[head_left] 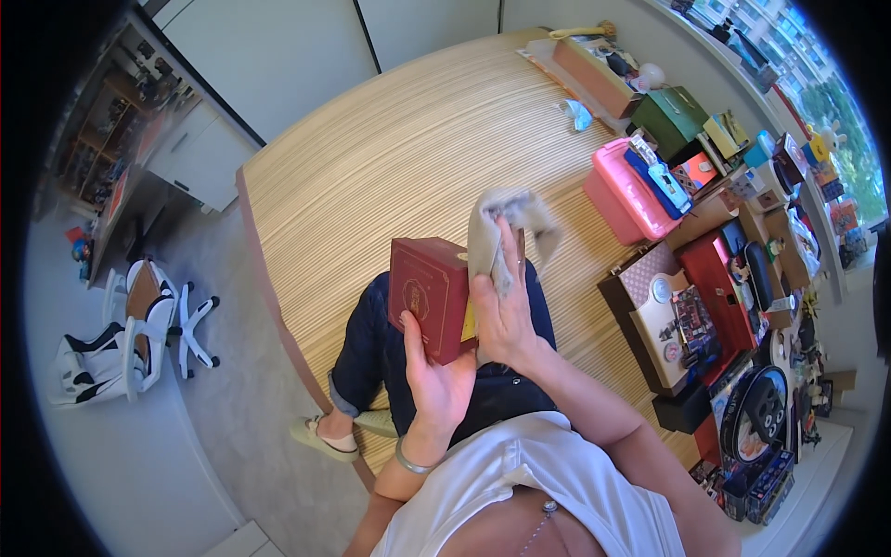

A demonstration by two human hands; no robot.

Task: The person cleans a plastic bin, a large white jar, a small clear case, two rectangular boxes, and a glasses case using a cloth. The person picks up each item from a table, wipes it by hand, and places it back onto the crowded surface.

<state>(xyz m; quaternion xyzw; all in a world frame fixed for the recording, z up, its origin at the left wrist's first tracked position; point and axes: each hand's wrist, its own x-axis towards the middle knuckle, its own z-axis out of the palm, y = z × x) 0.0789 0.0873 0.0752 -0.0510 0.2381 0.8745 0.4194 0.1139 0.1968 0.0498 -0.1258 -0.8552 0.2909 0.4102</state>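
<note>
A dark red box (pixel 427 295) with gold line decoration is held up over my lap. My left hand (pixel 439 385) grips it from below, the thumb lying on its front face. At the box's right side, my right hand (pixel 502 311) holds a greyish-white cloth (pixel 493 232) against it. The cloth bunches over the fingers, and its loose right end is blurred. Part of the box's right face is hidden behind the right hand and the cloth.
I sit on a wide platform covered by a striped mat (pixel 371 158). Along its right side stand a pink storage box (pixel 617 200), a green box (pixel 670 121), an open case (pixel 650 316) and many small items. A white swivel chair (pixel 139 325) is on the floor at left.
</note>
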